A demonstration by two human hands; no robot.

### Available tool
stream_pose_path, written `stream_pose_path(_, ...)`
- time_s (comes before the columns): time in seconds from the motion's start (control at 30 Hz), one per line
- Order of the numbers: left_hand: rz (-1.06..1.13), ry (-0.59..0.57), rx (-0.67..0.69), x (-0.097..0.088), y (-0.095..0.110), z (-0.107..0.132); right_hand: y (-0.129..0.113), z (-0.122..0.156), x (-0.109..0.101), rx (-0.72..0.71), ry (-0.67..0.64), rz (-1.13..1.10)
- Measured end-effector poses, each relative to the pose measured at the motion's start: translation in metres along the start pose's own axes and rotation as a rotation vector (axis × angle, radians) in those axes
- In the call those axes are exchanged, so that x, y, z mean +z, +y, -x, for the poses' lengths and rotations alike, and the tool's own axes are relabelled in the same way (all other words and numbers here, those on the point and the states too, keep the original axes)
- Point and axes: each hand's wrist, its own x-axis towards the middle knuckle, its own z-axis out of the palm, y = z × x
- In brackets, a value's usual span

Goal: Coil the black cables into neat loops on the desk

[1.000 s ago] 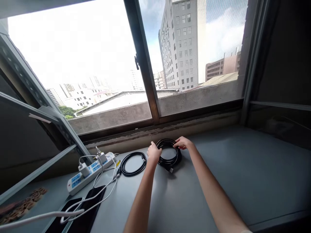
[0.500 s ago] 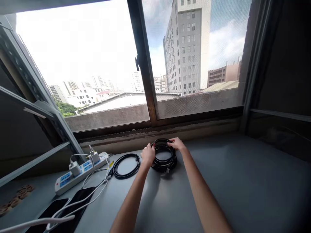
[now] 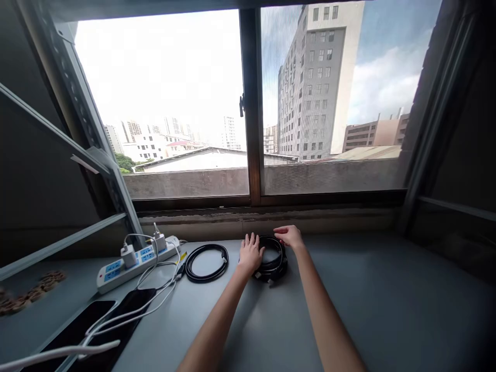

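A stack of coiled black cables [image 3: 285,266] lies on the grey tabletop, with small connector ends showing at its front. My left hand [image 3: 251,254] rests on the left side of the stack, its fingers spread and pointing towards the window. At the upper right edge of the coils is my right hand [image 3: 290,237], with thumb and fingers bent and slightly apart; no cable shows held between them. To the left lies a separate black cable coil [image 3: 207,279], a connector visible at its right side.
A white power strip [image 3: 116,281] with plugged-in chargers stands at the left. White charging cables [image 3: 127,312] run from it over dark phone-like devices [image 3: 87,318]. A metal shelf frame [image 3: 124,194] rises at the left. The window ledge [image 3: 217,227] borders the table's back.
The raised cable loop has come down onto the stack. My left hand has let go and spread flat on it, while my right fingers have loosened. The view has turned slightly left.
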Motion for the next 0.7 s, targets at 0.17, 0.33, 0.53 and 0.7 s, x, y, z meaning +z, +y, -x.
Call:
stream_pose_path(0.17,0.057,0.015,-0.032,0.008,0.001,0.001,-0.016,0.008,-0.006,-0.078,0.077,-0.005)
stream_pose_path(0.33,0.155,0.125,-0.017,-0.009,0.003,0.001,-0.049,0.029,-0.041,-0.274,0.255,-0.150)
stream_pose_path(0.53,0.323,0.408,0.059,-0.072,0.026,0.014,-0.073,0.068,-0.094,-0.424,0.506,-0.400)
stream_pose_path(0.7,0.754,0.562,0.174,-0.142,0.050,0.053,-0.080,0.114,-0.137,-0.513,0.688,-0.643)
